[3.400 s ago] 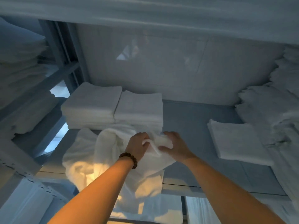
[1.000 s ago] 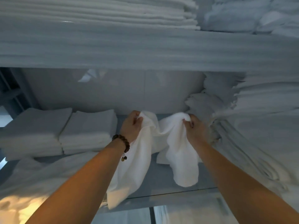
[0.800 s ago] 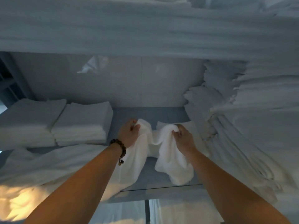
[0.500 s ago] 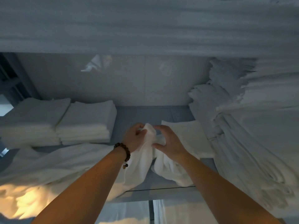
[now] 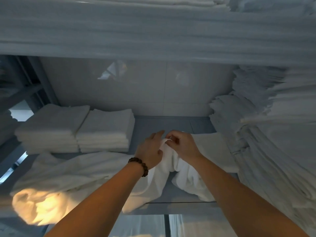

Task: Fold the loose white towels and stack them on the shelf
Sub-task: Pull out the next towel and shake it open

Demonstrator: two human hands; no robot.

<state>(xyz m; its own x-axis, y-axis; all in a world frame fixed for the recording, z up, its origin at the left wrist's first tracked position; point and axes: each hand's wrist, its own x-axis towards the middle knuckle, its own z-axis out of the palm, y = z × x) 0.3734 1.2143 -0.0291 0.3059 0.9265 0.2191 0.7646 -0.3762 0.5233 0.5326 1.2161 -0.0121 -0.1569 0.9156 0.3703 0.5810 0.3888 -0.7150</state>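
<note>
Dim bluish light, blurred wide-angle edges

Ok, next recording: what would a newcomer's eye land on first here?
The left hand and right hand side by side mid-frame, pinching the top of a loose white cloth towel that droops over the grey shelf edge. Then the crumpled white cloth glowing yellow at lower left, with two neat stacks of folded white towels behind it.

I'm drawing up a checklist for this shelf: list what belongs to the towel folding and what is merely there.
Job: left hand and right hand holding the loose white towel; unfolded towel heap; leftmost folded stack; second folded stack; single folded towel; shelf.
Just there: bead bracelet; tall linen pile at right; linen overhead.
</note>
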